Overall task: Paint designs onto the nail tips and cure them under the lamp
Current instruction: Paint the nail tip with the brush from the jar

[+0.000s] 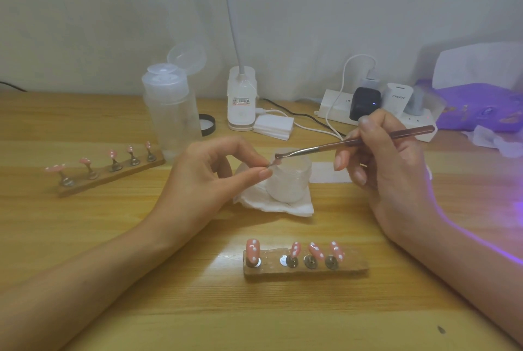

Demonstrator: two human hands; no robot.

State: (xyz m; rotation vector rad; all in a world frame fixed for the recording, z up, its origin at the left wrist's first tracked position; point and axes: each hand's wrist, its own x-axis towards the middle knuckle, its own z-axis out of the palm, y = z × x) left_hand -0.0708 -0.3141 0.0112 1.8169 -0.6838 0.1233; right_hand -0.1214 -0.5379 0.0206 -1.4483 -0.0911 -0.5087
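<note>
Pinching one nail tip (272, 163) between thumb and forefinger of the left hand (215, 178), raised just over the rim of a small frosted jar (288, 180) on a folded tissue (254, 200). Gripping a slim brush (353, 141) pen-style in the right hand (390, 169), bristle end at the held tip; touching or just short of it, cannot tell through the blur.

Judged step: painting the one tip apparently missing from the near holder (351, 268), with four pink, white-dotted tips standing in it and one seat bare. Well to the left, a further holder (113, 178) with five similar tips.

To do it well: brace both wrists on the wooden table (169, 308), keep the tip level, load little gel, lay strokes lightly, keep fingertips off wet paint. For curing, toward the violet glow (481, 240) at the right edge; lamp itself not clearly seen.
</note>
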